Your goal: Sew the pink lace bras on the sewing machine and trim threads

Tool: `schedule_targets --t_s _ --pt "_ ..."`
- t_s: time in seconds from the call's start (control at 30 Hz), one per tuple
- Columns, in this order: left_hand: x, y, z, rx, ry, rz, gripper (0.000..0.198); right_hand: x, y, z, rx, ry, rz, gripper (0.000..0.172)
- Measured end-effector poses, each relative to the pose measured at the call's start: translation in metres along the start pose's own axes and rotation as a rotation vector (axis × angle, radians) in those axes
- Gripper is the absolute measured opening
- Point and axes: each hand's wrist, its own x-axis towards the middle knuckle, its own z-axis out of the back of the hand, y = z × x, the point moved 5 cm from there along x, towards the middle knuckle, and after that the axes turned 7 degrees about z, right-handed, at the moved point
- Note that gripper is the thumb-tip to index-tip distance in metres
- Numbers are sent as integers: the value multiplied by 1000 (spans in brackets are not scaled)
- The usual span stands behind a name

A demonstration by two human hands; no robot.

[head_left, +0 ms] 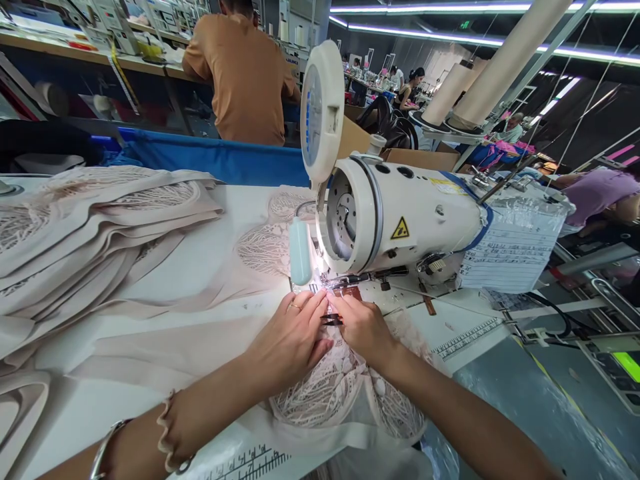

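Observation:
Pale pink lace garment [320, 393], with lace cups and smooth bands, lies under the sewing machine [415, 207] head and spreads toward me. My left hand [295, 333] presses its closed fingers on the fabric just in front of the lit needle area. Touching its fingertips from the other side, my right hand [363, 327] is closed at the same spot. Dark-tipped thread snips [331, 320] stick out from under the right hand's fingers; their handle is hidden. The fabric edge beneath both sets of fingertips is mostly covered.
A stack of similar lace pieces [110, 227] lies on the left of the white table. A light-blue lamp-like piece [300, 253] hangs beside the needle. Ruler markings [467, 340] run along the right. A written sheet [515, 247] hangs there. A person in brown [245, 73] sits ahead.

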Motion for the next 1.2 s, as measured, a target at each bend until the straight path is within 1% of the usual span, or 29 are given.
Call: schedule_targets --t_s 0.17,0.37,0.53,0.6,0.67,0.7,0.73,0.8,0.87,0.97,1.0,1.07,1.13,1.2 --pt "1 -1 2 89 -14 8 53 2 0 1 6 26 -18 39" --pt "1 -1 0 96 -6 4 55 2 -1 3 30 17 -10 42" --pt "1 2 -2 90 12 4 55 4 0 3 41 44 -31 44" --pt "1 3 -2 105 -2 -1 55 6 -1 6 55 55 -46 43" --pt "1 0 -1 155 -36 -35 53 7 -2 9 86 62 -77 37" --pt "0 -4 0 190 -44 -76 49 6 -4 11 108 64 -94 33" --pt "-1 -8 -1 225 -37 -126 43 5 -5 12 134 64 -109 30" --pt "-3 -17 -3 258 16 -200 34 2 -9 14 184 59 -114 28" --pt "-5 -20 -6 234 84 -192 33 -1 -11 15 228 50 -93 33" --pt "-5 -15 -9 148 135 -141 42 -1 -12 14 273 53 -60 41" --pt "-5 -11 -10 115 138 -145 42 0 -12 14 276 57 -56 42" --pt "-3 -4 -10 42 133 -168 35 3 -11 14 257 65 -50 41" --pt "0 5 -6 -38 116 -190 28 8 -10 15 211 59 -43 38" --pt "4 12 0 -117 99 -194 28 12 -8 16 153 45 -28 33"
